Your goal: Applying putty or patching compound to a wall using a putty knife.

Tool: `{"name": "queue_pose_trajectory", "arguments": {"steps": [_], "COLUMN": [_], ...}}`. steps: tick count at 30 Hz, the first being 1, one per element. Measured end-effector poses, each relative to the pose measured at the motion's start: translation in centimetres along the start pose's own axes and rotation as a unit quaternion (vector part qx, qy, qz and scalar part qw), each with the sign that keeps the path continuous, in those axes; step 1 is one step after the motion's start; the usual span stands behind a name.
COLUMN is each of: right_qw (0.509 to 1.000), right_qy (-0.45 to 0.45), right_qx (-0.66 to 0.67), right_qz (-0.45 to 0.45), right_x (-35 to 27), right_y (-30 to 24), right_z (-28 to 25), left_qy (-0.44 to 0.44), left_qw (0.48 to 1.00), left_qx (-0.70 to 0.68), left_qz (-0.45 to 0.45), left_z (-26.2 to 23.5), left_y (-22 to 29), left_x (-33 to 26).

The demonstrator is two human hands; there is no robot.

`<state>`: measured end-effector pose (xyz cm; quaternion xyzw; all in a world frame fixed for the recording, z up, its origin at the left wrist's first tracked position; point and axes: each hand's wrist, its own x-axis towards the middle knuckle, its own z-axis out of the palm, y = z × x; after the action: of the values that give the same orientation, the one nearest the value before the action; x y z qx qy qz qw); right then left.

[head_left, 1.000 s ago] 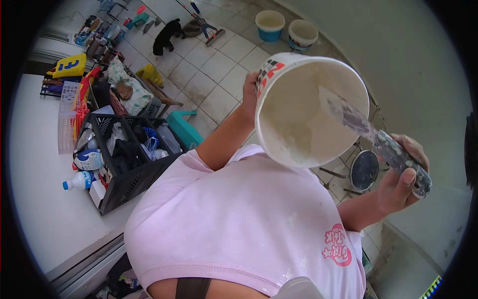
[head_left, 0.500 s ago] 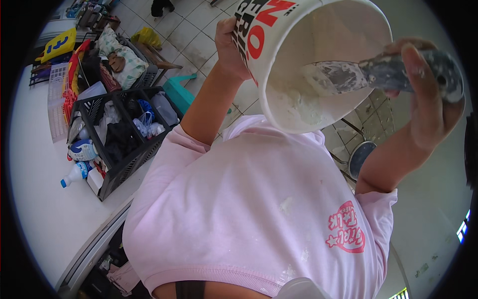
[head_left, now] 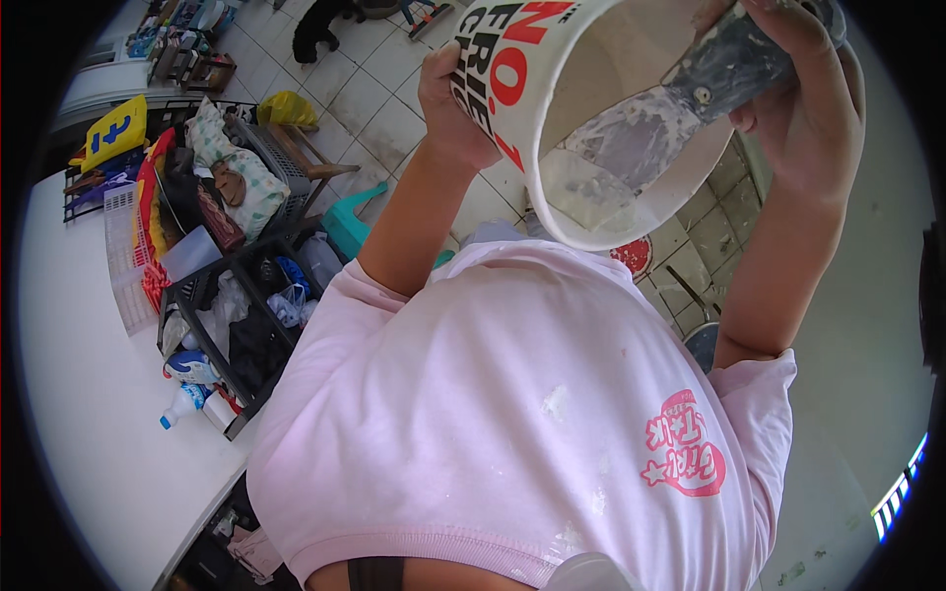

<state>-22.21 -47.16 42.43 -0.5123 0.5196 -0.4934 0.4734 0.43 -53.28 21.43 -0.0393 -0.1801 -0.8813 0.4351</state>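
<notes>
My left hand [head_left: 455,113] grips the outside of a white paper bucket [head_left: 552,202] with red and black print, which is tilted so that its mouth faces me. Some pale, wet-looking paste [head_left: 586,197] lies along its lower inner wall. In my right hand [head_left: 813,108] is a putty knife [head_left: 631,138], fingers wrapped round its dark, paste-spattered handle. The blade, smeared with whitish paste, reaches inside the bucket, its tip at the paste near the lower wall. Part of the left fingers is hidden behind the bucket.
To the left, a black compartment crate [head_left: 232,325] holds bags and bottles on a white surface [head_left: 108,424]. Beyond it are a grey basket [head_left: 271,163] and a teal stool [head_left: 350,222]. A black furry animal [head_left: 317,30] is on the tiled floor [head_left: 379,74]. A pale wall [head_left: 867,325] rises at right.
The putty knife has turned broad side toward me and its blade has gone lower into the bucket. My right hand moved up and left. The bucket shifted slightly; the animal shows more.
</notes>
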Motion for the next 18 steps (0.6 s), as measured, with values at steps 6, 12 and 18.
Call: {"name": "queue_pose_trajectory", "arguments": {"steps": [6,12,18], "right_qw": [0.957,0.886,0.794], "right_qy": [0.052,0.228,0.308], "right_qx": [0.276,0.393,0.512], "right_qz": [-0.070,-0.089,-0.113], "right_x": [2.8,-1.1,-11.5], "right_y": [9.2,11.4,12.8], "right_z": [-6.6,-8.1,-7.2], "left_qy": [0.097,0.040,0.037], "left_qw": [0.991,0.993,0.968], "left_qx": [0.091,-0.012,-0.052], "left_qz": [0.019,-0.107,-0.243], "left_z": [-0.2,-4.3,-1.2], "left_y": [-0.9,-1.0,-5.4], "left_x": [3.9,6.8,10.7]}}
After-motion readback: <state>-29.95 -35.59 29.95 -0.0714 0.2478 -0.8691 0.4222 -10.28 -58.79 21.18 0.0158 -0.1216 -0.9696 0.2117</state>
